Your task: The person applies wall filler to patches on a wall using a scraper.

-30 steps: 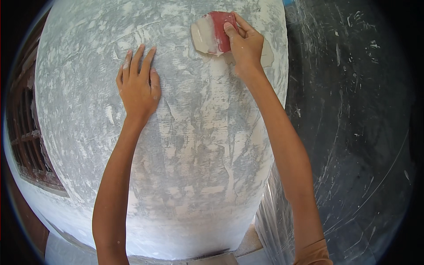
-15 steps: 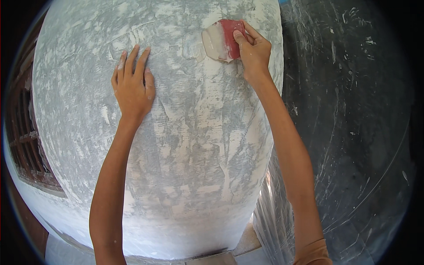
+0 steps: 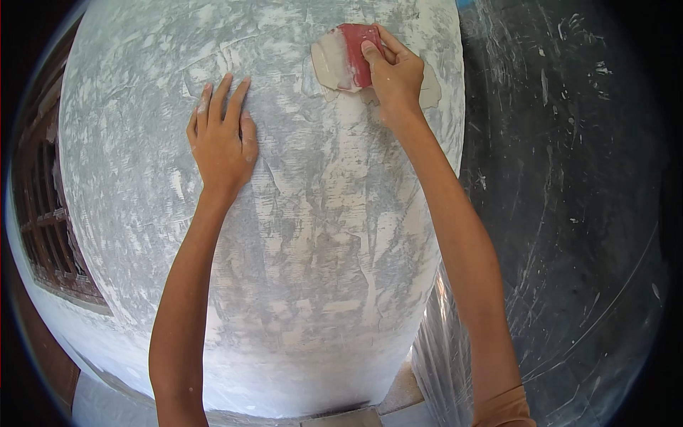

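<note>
My right hand (image 3: 400, 75) grips a red putty scraper (image 3: 361, 53) by its right side, thumb on the face towards me. Pale wet putty (image 3: 331, 62) covers the scraper's left part, and the tool lies against the upper wall (image 3: 299, 213). A smear of fresh putty (image 3: 430, 91) shows on the wall to the right of my right wrist. Further left, my left hand (image 3: 224, 146) rests flat on the wall with its fingers stretched upward, holding nothing. The wall is grey with patchy white streaks and ridges.
A dark sheet (image 3: 562, 178) spattered with white hangs along the right side. Clear plastic sheeting (image 3: 445, 349) gathers near the wall's lower right corner. At the far left is a brown wooden frame with bars (image 3: 53, 213). Floor tiles (image 3: 341, 418) show at the bottom.
My right hand has moved the scraper slightly left and up across the wall. Fresh putty now shows to its right. My left hand stays flat on the wall; the whole view has shifted a little.
</note>
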Tool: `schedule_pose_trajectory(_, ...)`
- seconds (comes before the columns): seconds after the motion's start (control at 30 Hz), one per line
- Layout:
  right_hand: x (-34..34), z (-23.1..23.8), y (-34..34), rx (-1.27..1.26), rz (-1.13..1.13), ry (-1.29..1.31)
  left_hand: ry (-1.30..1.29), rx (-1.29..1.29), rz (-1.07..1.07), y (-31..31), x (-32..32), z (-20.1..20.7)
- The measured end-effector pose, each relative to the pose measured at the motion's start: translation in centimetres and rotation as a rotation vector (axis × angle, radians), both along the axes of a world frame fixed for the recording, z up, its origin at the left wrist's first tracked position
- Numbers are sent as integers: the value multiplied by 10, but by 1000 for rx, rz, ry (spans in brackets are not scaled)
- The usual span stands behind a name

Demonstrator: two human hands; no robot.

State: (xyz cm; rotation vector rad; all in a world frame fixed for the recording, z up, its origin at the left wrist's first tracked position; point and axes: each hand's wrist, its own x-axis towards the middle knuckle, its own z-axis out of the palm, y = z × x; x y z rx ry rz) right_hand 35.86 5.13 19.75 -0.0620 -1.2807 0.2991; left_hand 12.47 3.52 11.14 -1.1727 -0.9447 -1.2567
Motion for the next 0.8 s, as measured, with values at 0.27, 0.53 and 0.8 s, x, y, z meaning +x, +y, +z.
schedule_pose_trajectory(0.27,21,-2,-12,-37,62,163,-9,5,30,0,3,1)
schedule_pose_trajectory(0.53,24,6,3,42,-130,100,-5,12,-7,1,1,0)
schedule_pose_trajectory(0.8,-1,-4,6,43,4,-73,3,12,-3,-1,0,1)
